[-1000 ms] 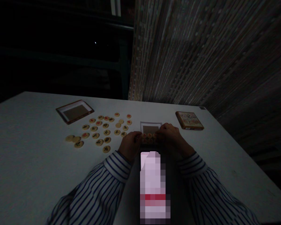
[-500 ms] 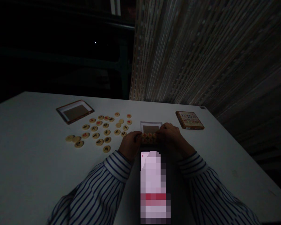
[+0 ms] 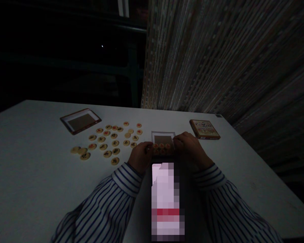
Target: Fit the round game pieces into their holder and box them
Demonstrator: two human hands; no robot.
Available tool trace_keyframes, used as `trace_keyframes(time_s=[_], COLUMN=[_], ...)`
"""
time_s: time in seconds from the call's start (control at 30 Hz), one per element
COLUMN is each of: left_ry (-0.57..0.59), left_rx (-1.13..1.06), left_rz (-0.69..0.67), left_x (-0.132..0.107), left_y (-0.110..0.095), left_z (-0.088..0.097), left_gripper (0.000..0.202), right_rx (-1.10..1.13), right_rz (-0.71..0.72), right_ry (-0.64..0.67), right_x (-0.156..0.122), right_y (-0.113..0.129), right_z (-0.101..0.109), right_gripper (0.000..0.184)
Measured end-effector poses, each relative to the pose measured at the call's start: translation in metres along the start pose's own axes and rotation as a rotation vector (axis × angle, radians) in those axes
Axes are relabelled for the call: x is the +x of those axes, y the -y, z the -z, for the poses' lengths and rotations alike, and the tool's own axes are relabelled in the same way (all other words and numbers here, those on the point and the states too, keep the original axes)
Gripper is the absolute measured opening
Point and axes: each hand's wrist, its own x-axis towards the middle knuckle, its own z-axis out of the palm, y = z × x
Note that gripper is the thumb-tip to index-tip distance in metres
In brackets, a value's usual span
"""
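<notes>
In front of me a small open box (image 3: 163,133) with a white rim holds Chinese chess pieces (image 3: 162,146) with red characters, laid in two rows at its near side. The nearer row is dim in shadow. My left hand (image 3: 141,156) is closed at the box's left edge, thumb and fingertips on its side wall. On the opposite edge, my right hand (image 3: 191,147) has its fingers curled and pressed together at the right rim. Loose chess pieces (image 3: 115,143), with black or red characters, lie left of the box, a few of them face down.
A lit phone (image 3: 164,199), partly pixelated, lies between my forearms. An open box lid (image 3: 81,120) rests at the back left. A closed, printed box (image 3: 204,129) sits at the right. Beyond the white table (image 3: 40,189) hangs a string curtain (image 3: 187,67).
My right hand has drawn back slightly from over the pieces to the box's right edge, uncovering the far row's right piece. My left hand stays nearly still.
</notes>
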Motion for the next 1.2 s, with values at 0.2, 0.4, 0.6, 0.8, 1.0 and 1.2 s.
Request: trace_keyframes(time_s=[0.2,0.4,0.6,0.8,1.0,1.2], left_ry=[0.029,0.050,0.040,0.013,0.020,0.012], left_rx=[-0.002,-0.015,-0.024,-0.011,0.006,0.035], left_rz=[0.027,0.048,0.053,0.051,0.037,0.032], left_x=[-0.002,-0.003,-0.004,-0.005,-0.005,-0.006], left_y=[-0.002,-0.001,-0.001,-0.002,0.000,-0.001], left_z=[0.002,0.002,0.003,0.003,0.003,0.003], left_gripper=[0.026,0.030,0.029,0.028,0.028,0.028], right_rx=[0.093,0.099,0.111,0.110,0.097,0.098], right_rz=[-0.197,-0.185,-0.175,-0.175,-0.171,-0.186], right_ry=[0.117,0.150,0.137,0.112,0.124,0.128], right_x=[-0.009,-0.010,-0.010,-0.011,-0.010,-0.011], right_y=[-0.004,-0.004,-0.004,-0.002,-0.003,-0.001], right_z=[0.003,-0.003,-0.007,-0.011,-0.014,-0.011], right_gripper=[0.031,0.034,0.036,0.036,0.036,0.035])
